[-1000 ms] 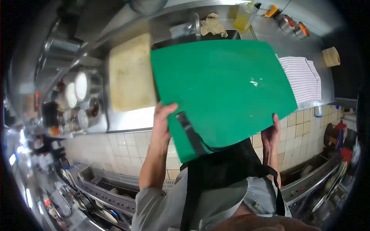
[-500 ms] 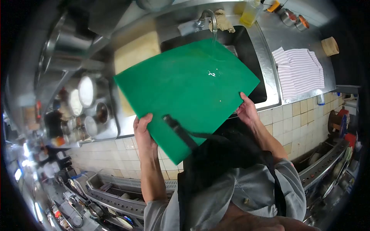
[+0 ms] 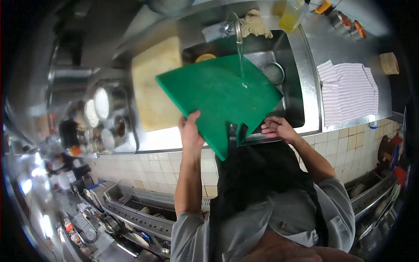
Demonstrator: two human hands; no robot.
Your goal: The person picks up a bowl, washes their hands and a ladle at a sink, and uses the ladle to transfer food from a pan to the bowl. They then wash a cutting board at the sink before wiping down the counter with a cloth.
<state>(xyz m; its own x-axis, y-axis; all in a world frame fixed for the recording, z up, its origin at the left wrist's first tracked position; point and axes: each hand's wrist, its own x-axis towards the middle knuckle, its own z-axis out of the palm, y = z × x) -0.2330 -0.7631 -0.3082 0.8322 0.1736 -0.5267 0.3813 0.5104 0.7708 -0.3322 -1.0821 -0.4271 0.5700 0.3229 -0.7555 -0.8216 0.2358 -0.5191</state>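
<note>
A large green cutting board (image 3: 218,91) slants over the sink, its upper part under running water from the faucet (image 3: 238,32). My left hand (image 3: 191,131) grips the board's left edge, thumb on top. By its lower right edge, my right hand (image 3: 279,128) has its fingers loosely spread, fingertips right at the rim. A few white bits lie on the board where the stream lands. Dark apron straps overlap the board's near corner. Below the board, part of the sink basin (image 3: 293,102) shows, with a round drain strainer (image 3: 273,73) in it.
A pale cutting board (image 3: 152,87) lies left of the sink. Beyond it stands a tray with several metal containers (image 3: 107,102). A striped cloth (image 3: 349,94) is spread on the right counter. Behind the sink are a beige rag (image 3: 255,24) and a jug of yellow liquid (image 3: 290,19).
The green board has dropped lower toward the sink, exposing the strainer. Water now strikes its surface further in. My right hand has loosened from the edge; my left still grips.
</note>
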